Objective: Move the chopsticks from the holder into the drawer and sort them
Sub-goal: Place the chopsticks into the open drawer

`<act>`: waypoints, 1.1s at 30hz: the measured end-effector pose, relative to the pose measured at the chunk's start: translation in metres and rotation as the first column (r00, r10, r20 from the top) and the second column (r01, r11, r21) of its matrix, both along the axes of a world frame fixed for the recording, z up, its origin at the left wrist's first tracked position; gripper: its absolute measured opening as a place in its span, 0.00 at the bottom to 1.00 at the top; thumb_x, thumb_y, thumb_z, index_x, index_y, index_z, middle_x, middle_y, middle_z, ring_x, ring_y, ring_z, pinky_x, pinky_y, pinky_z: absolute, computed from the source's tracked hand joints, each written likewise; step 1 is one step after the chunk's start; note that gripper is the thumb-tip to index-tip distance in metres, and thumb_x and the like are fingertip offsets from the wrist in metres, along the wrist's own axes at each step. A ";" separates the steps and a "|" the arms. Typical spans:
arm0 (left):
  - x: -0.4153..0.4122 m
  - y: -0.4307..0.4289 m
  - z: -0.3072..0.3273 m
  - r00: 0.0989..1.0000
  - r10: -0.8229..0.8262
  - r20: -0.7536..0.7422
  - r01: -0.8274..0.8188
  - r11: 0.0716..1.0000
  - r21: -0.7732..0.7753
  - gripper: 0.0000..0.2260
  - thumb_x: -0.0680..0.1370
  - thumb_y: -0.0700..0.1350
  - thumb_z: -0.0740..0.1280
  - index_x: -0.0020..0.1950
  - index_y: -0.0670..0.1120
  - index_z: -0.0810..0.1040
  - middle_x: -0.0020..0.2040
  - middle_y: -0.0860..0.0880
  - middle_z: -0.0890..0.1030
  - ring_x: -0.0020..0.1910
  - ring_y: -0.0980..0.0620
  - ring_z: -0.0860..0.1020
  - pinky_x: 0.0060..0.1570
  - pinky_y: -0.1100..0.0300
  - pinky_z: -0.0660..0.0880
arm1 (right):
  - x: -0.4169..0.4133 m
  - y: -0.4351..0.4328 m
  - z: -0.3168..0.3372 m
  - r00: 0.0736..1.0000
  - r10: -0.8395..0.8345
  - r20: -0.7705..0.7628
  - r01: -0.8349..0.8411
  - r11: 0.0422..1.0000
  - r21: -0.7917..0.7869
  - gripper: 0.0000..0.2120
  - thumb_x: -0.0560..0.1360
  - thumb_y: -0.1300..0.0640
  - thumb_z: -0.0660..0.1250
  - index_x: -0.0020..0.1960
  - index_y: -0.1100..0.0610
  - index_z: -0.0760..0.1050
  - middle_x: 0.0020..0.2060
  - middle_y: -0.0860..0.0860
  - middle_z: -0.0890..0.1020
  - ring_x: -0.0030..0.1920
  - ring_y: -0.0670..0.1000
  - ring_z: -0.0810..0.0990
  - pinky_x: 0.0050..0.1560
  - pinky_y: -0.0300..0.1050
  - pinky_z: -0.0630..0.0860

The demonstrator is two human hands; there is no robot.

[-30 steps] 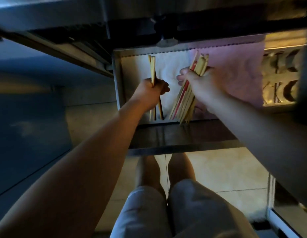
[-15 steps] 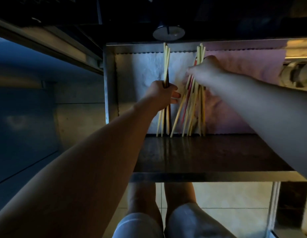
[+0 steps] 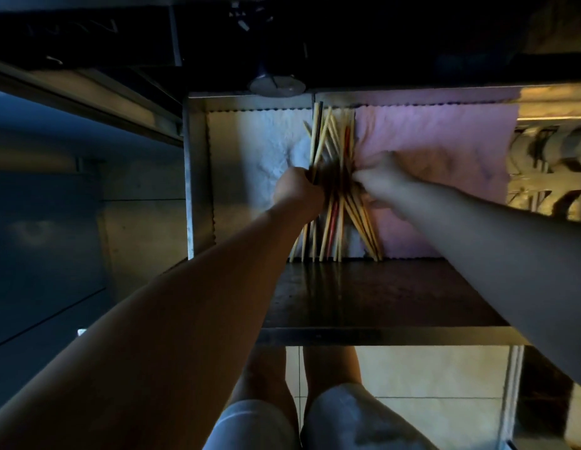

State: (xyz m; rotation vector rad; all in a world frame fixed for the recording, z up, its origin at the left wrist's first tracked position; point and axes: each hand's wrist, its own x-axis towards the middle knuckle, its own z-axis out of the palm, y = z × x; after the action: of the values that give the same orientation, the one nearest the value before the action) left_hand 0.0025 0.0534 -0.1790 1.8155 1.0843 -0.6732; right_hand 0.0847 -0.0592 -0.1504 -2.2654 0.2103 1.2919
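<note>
An open metal drawer (image 3: pixel 195 177) is lined with a white cloth (image 3: pixel 250 151) on the left and a pink cloth (image 3: pixel 445 147) on the right. A crossed bunch of chopsticks (image 3: pixel 334 228), mostly pale wood with a red and some dark ones, lies along the seam between the cloths. My left hand (image 3: pixel 297 191) grips a few chopsticks at the bunch's left side. My right hand (image 3: pixel 378 175), blurred, is on the bunch's right side with fingers curled into the sticks. The holder is not in view.
The drawer's dark front panel (image 3: pixel 380 297) lies below the hands. A round white fitting (image 3: pixel 278 84) sits under the counter above the drawer. A second compartment with dishes (image 3: pixel 548 170) is at the right. Tiled floor and my legs show below.
The two separate bunches have come together into one crossed bunch at the drawer's middle. Both hands have moved closer to each other. The camera has tilted so the drawer sits lower in view.
</note>
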 end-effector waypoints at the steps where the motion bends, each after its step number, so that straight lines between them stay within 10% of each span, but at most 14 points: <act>1: -0.002 -0.001 0.003 1.000 -0.003 -0.001 0.003 1.000 0.010 0.10 0.77 0.46 0.67 0.52 0.41 0.82 0.48 0.41 0.83 0.49 0.42 0.81 0.49 0.51 0.79 | -0.002 -0.002 0.002 1.000 -0.002 0.020 0.002 1.000 -0.003 0.15 0.77 0.60 0.63 0.63 0.62 0.72 0.60 0.62 0.78 0.59 0.61 0.78 0.59 0.53 0.76; 9: -0.023 -0.013 0.043 0.998 -0.044 0.042 0.042 0.997 0.059 0.17 0.78 0.51 0.65 0.65 0.48 0.76 0.55 0.43 0.82 0.51 0.42 0.81 0.47 0.56 0.76 | -0.015 -0.027 0.041 0.989 0.062 0.133 -0.060 0.998 -0.020 0.16 0.76 0.57 0.65 0.63 0.58 0.72 0.60 0.58 0.78 0.58 0.58 0.76 0.47 0.40 0.66; 14: -0.045 -0.021 0.089 0.999 -0.046 -0.024 0.046 0.999 0.026 0.23 0.76 0.58 0.62 0.69 0.53 0.68 0.61 0.45 0.77 0.55 0.44 0.77 0.53 0.46 0.78 | -0.026 -0.044 0.087 0.948 0.237 0.213 -0.240 0.971 -0.015 0.25 0.78 0.51 0.63 0.73 0.49 0.62 0.62 0.54 0.76 0.38 0.44 0.70 0.33 0.29 0.65; 18: -0.066 -0.029 0.140 0.986 -0.156 -0.062 0.164 0.974 0.157 0.29 0.77 0.62 0.58 0.76 0.53 0.59 0.75 0.47 0.66 0.73 0.40 0.63 0.66 0.42 0.65 | -0.037 -0.054 0.140 0.886 0.397 0.240 -0.402 0.915 -0.028 0.30 0.77 0.43 0.60 0.75 0.42 0.53 0.69 0.54 0.69 0.62 0.58 0.74 0.59 0.55 0.75; 23: -0.100 -0.027 0.210 0.961 -0.274 -0.029 0.270 0.913 0.305 0.33 0.76 0.67 0.53 0.78 0.57 0.50 0.80 0.50 0.51 0.78 0.44 0.47 0.73 0.40 0.49 | -0.051 -0.056 0.210 0.678 0.611 0.408 -0.616 0.776 -0.137 0.33 0.76 0.39 0.59 0.76 0.42 0.49 0.77 0.49 0.54 0.76 0.57 0.52 0.72 0.67 0.51; 33: -0.182 0.001 0.318 0.956 -0.254 0.147 0.113 0.781 0.614 0.33 0.76 0.69 0.49 0.78 0.59 0.49 0.80 0.51 0.48 0.78 0.47 0.41 0.72 0.42 0.38 | -0.092 -0.013 0.310 0.194 0.711 0.676 -0.771 0.537 -0.342 0.35 0.74 0.36 0.57 0.76 0.46 0.49 0.77 0.51 0.55 0.76 0.57 0.51 0.72 0.63 0.50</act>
State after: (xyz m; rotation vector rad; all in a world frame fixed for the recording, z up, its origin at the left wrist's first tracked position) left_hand -0.1792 0.0543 0.1389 2.5061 1.0425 -0.2186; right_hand -0.0070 -0.0725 0.1591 -2.6788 -1.4348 0.4560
